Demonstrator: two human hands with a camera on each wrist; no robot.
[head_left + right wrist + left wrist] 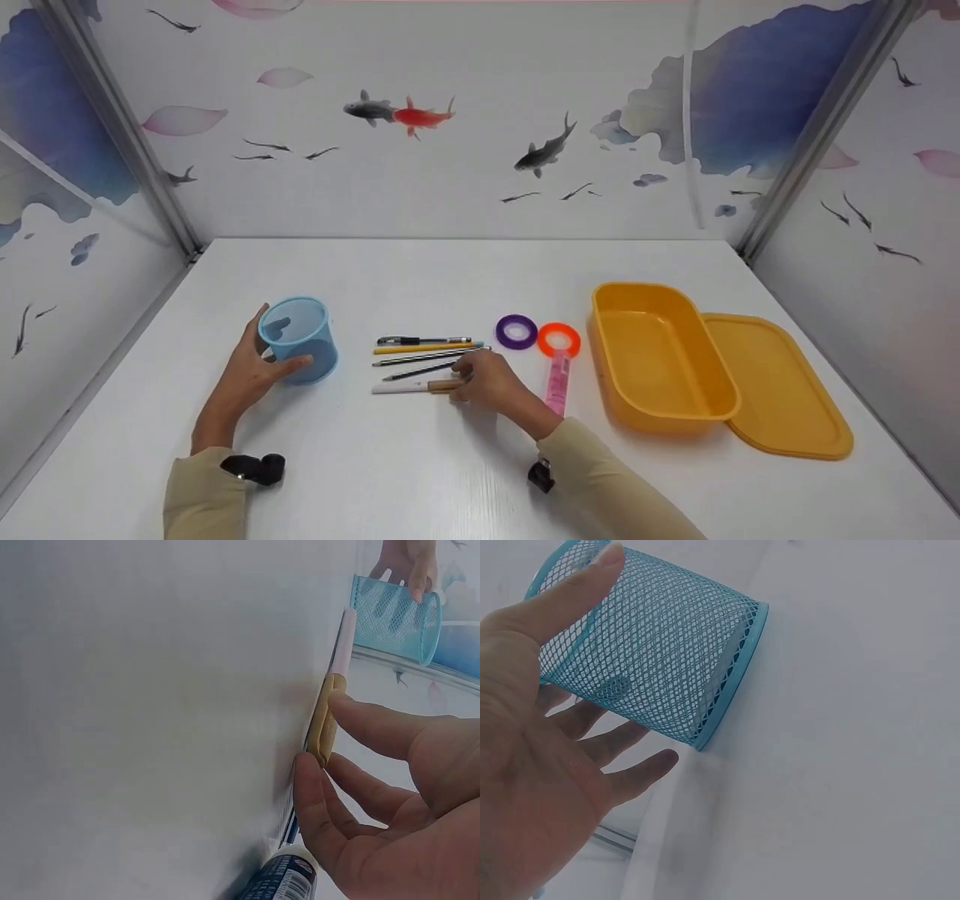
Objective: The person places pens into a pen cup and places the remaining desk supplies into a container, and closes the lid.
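On the left, my left hand (251, 367) holds a light-blue mesh pen holder (319, 352), thumb on the near side and the other fingers behind it. The mesh body (667, 645) looks hollow in the left wrist view. My right hand (491, 382) is at the tan end of a white-and-tan pen (401, 388). Its thumb and forefinger pinch that tan end (324, 720) in the right wrist view. Beyond this pen lie a black gel pen (401, 341), a yellow pencil (420, 349) and striped pencils (412, 359), their right ends near my knuckles.
Purple (516, 331) and orange tape rings (559, 340) lie right of the pens, above a pink strip (558, 379). A yellow box (660, 360) stands farther right, its lid (787, 390) beside it. A dark-blue labelled tube (281, 877) shows below my right fingers. Printed panels (465, 187) surround the table.
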